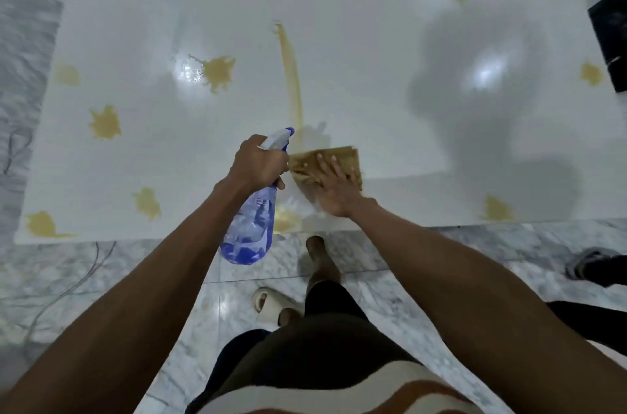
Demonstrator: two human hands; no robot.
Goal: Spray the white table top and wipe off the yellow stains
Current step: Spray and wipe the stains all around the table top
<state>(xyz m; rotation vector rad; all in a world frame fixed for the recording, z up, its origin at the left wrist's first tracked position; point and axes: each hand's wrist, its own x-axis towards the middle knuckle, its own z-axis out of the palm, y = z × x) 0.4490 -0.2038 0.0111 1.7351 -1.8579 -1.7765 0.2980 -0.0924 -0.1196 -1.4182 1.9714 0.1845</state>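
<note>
The white table top lies below me with several yellow stains, such as a splat left of centre and a long smeared streak running toward the front. My left hand grips the neck of a blue spray bottle, nozzle pointing away from me. My right hand presses flat with straight fingers on a yellowed cloth at the streak's near end, close to the table's front edge. A small stain sits just in front of the cloth.
Marble floor surrounds the table. My bare foot and a beige slipper are below the front edge. A dark object sits at the table's right end, and a dark shoe lies on the floor at right. Cables run along the left floor.
</note>
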